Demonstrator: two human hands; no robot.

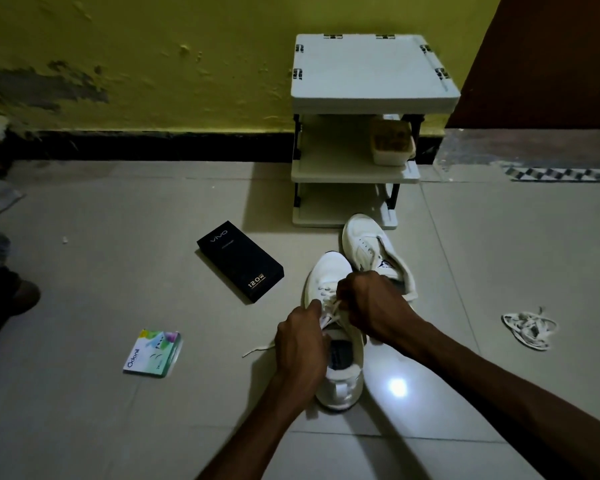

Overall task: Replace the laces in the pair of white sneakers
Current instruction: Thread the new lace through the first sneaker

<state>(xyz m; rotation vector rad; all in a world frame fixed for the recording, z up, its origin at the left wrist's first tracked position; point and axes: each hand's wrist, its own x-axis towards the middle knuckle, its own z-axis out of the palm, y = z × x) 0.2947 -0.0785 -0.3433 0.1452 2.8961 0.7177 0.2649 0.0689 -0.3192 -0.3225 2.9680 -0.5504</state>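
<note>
A white sneaker stands on the tiled floor, toe pointing away from me. My left hand and my right hand meet over its eyelets, each pinching a strand of the white lace. One lace end trails on the floor to the left. The second white sneaker lies just behind and to the right, without a lace across its eyelets. A loose bundle of white laces lies on the floor at the right.
A black phone box lies left of the sneakers. A small green and white packet lies further left. A white shelf rack stands against the yellow wall behind, holding a container. Someone's foot shows at the left edge.
</note>
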